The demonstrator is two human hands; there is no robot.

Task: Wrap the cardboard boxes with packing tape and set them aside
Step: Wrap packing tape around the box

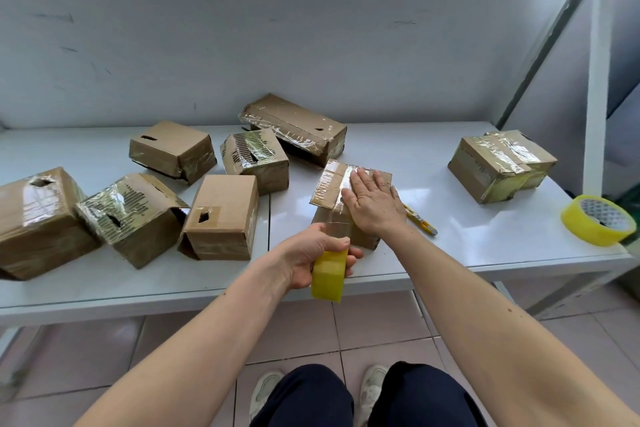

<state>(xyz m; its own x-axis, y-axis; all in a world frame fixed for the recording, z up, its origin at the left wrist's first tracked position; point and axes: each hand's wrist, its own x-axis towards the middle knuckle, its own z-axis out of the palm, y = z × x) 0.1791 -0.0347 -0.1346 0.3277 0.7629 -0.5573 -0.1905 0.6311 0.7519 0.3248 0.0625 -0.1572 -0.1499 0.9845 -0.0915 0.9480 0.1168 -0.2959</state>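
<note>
Gripping a yellow tape roll (328, 276) just in front of the box being wrapped (349, 199), the left hand (313, 255) is curling its fingers round the roll and holding it off the near edge of the white table (450, 253). A clear strip appears to be running from the roll up the box's near face and onto its top. On that top the right hand (372, 206) is lying flat, fingers straight and together, pressing the tape down; it is gripping nothing. This box is sitting near the table's front edge, about mid-width, and is looking only partly wrapped: one band across the top, bare cardboard beside it.

Just right of the box, a yellow box cutter (420, 220) is lying on the table, so the strip is probably not yet cut. Further right, a second tape roll (597, 225) is resting by the table's corner, and behind it a finished taped box (502, 165) is sitting well apart, seemingly set aside.

Left of the box in hand, six more boxes (221, 215) are waiting in a loose cluster. Several are showing glossy tape already, others mostly plain cardboard, so I judge a good part of the work is remaining.
</note>
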